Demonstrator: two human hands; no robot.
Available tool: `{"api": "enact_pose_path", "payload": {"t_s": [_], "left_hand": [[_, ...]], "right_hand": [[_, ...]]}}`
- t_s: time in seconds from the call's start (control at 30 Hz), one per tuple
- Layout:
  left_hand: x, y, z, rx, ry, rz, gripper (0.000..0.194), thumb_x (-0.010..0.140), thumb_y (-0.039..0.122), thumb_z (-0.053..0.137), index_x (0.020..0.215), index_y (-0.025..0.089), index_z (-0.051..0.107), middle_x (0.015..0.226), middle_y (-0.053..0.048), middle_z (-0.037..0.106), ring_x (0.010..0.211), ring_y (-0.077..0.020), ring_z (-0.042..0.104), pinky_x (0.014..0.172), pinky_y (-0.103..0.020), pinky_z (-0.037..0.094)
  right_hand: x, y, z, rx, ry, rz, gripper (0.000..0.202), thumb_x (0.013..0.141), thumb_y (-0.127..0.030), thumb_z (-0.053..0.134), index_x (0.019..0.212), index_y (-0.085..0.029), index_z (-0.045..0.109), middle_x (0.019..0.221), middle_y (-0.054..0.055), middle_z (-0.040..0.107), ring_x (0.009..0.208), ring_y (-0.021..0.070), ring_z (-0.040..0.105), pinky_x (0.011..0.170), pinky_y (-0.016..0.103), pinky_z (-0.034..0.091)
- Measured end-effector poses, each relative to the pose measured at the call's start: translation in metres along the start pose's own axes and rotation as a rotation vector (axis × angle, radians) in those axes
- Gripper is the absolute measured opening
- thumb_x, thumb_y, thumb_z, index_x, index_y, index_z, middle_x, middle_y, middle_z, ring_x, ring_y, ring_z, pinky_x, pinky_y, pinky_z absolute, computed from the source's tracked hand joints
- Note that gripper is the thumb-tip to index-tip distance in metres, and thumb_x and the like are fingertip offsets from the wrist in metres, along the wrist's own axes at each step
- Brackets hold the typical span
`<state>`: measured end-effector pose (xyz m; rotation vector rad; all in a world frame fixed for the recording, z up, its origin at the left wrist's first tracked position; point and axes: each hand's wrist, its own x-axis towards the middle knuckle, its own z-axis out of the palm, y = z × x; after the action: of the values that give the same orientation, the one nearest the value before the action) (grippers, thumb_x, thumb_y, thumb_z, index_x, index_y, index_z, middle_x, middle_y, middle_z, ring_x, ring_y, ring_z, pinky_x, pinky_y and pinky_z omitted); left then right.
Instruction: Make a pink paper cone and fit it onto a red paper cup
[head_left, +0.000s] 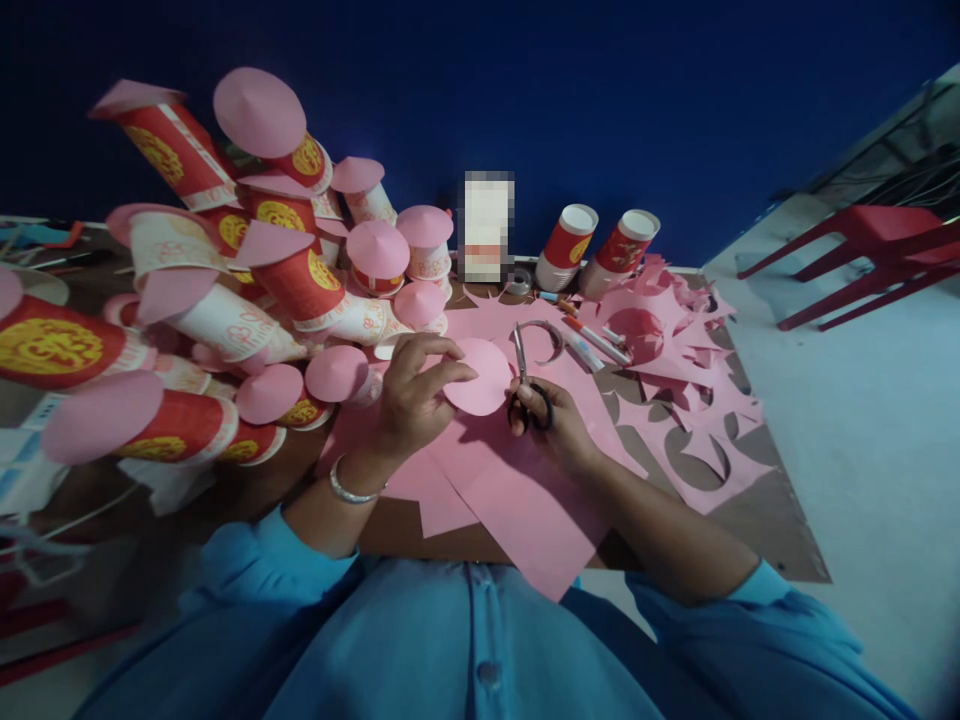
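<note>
A brown table (795, 530) stands against a dark blue wall (405, 60), with a pale floor (877, 400) and a red plastic stool (877, 235) to the right. Large pink paper sheets (540, 520) cover the middle of the table, one reaching over its near edge. Stacked cups (315, 285), some red with yellow emblems and some white, crowd the left side, many topped with shallow pink paper cones (379, 250). Two more red-and-white cup stacks (566, 248) stand at the back, near markers (596, 340). Jagged pink paper scraps (697, 420) are heaped on the right. Both forearms reach in from the near side, sleeves pushed up. The left hand (416, 400), with a silver bangle (352, 485) at the wrist, is partly closed, its thumb and fingers curled at the left edge of a pink paper disc (481, 378). The right hand (551, 415) is closed around the black handles of a pair of scissors (521, 360), whose metal blades point away from the wearer. The disc is between the hands, above the sheets, just left of the scissors. It is plain pink and nearly round, with a smooth-looking edge.
</note>
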<state>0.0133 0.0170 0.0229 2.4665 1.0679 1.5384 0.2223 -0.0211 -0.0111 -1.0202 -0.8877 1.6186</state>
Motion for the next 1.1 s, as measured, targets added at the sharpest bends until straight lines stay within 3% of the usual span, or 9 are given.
{"api": "enact_pose_path", "payload": {"t_s": [0.17, 0.27, 0.33, 0.4, 0.5, 0.57, 0.67, 0.73, 1.1], "left_hand": [[-0.005, -0.001, 0.003, 0.041, -0.026, 0.098, 0.033, 0.08, -0.002, 0.063, 0.092, 0.027, 0.074, 0.106, -0.005, 0.068, 0.104, -0.0219, 0.064, 0.095, -0.043, 0.055], [-0.008, 0.0, 0.008, -0.038, -0.019, 0.038, 0.037, 0.081, -0.001, 0.063, 0.102, 0.027, 0.074, 0.111, -0.006, 0.068, 0.109, -0.0224, 0.064, 0.099, -0.043, 0.055], [-0.008, 0.0, 0.011, -0.16, 0.008, -0.143, 0.036, 0.085, 0.006, 0.065, 0.115, 0.025, 0.072, 0.117, -0.008, 0.069, 0.108, -0.0217, 0.065, 0.098, -0.041, 0.056], [-0.008, 0.0, 0.015, -0.366, 0.008, -0.432, 0.03, 0.091, 0.021, 0.066, 0.121, 0.022, 0.069, 0.12, -0.009, 0.071, 0.101, -0.0196, 0.067, 0.09, -0.036, 0.058], [-0.006, 0.0, 0.018, -0.762, -0.097, -0.872, 0.038, 0.098, 0.052, 0.059, 0.105, 0.018, 0.074, 0.106, -0.01, 0.076, 0.088, -0.0198, 0.07, 0.075, -0.032, 0.059], [-0.004, 0.001, 0.018, -0.958, -0.202, -1.027, 0.048, 0.092, 0.063, 0.062, 0.094, 0.017, 0.075, 0.094, -0.009, 0.077, 0.087, -0.0224, 0.071, 0.072, -0.033, 0.058], [-0.003, 0.004, 0.016, -1.011, -0.291, -1.074, 0.039, 0.075, 0.049, 0.086, 0.095, 0.017, 0.077, 0.09, -0.006, 0.077, 0.085, -0.0216, 0.07, 0.077, -0.033, 0.056], [-0.003, 0.005, 0.016, -0.947, -0.291, -1.085, 0.037, 0.068, 0.039, 0.091, 0.093, 0.015, 0.078, 0.087, -0.005, 0.077, 0.082, -0.02, 0.068, 0.078, -0.033, 0.055], [-0.007, 0.002, 0.018, -0.9, -0.283, -1.119, 0.031, 0.068, 0.036, 0.087, 0.089, 0.015, 0.077, 0.087, -0.004, 0.076, 0.08, -0.0191, 0.066, 0.078, -0.033, 0.054]], "right_hand": [[-0.003, -0.002, 0.0, -0.035, -0.027, 0.03, 0.037, 0.08, -0.05, 0.083, 0.072, -0.019, 0.065, 0.053, -0.002, 0.063, 0.047, 0.0105, 0.052, 0.049, 0.024, 0.035], [-0.003, -0.002, -0.002, -0.072, -0.004, 0.029, 0.034, 0.081, -0.046, 0.081, 0.069, -0.019, 0.062, 0.051, -0.002, 0.063, 0.045, 0.0094, 0.051, 0.047, 0.023, 0.032], [-0.003, -0.002, -0.003, -0.091, 0.017, 0.01, 0.034, 0.081, -0.046, 0.08, 0.069, -0.02, 0.062, 0.051, -0.002, 0.063, 0.045, 0.0098, 0.052, 0.048, 0.022, 0.032], [-0.001, -0.002, -0.003, -0.096, 0.033, -0.013, 0.033, 0.081, -0.046, 0.079, 0.069, -0.02, 0.063, 0.05, -0.002, 0.063, 0.046, 0.0103, 0.052, 0.049, 0.023, 0.035], [0.001, 0.0, -0.004, -0.106, 0.05, -0.033, 0.032, 0.081, -0.045, 0.079, 0.069, -0.02, 0.063, 0.05, -0.002, 0.063, 0.046, 0.0108, 0.053, 0.05, 0.023, 0.038], [0.002, 0.001, -0.005, -0.133, 0.054, -0.035, 0.032, 0.082, -0.046, 0.079, 0.07, -0.02, 0.064, 0.05, -0.002, 0.064, 0.046, 0.0113, 0.054, 0.049, 0.023, 0.039], [0.001, 0.002, -0.007, -0.167, 0.036, -0.039, 0.032, 0.084, -0.047, 0.078, 0.073, -0.02, 0.065, 0.051, -0.002, 0.065, 0.047, 0.0119, 0.055, 0.05, 0.023, 0.04], [0.001, 0.002, -0.007, -0.18, 0.029, -0.043, 0.032, 0.085, -0.048, 0.078, 0.074, -0.02, 0.065, 0.052, -0.002, 0.065, 0.048, 0.0121, 0.055, 0.05, 0.024, 0.039], [-0.002, 0.0, -0.006, -0.231, 0.001, -0.045, 0.039, 0.085, -0.055, 0.079, 0.076, -0.021, 0.064, 0.053, -0.001, 0.066, 0.048, 0.0128, 0.055, 0.051, 0.025, 0.042]]}}
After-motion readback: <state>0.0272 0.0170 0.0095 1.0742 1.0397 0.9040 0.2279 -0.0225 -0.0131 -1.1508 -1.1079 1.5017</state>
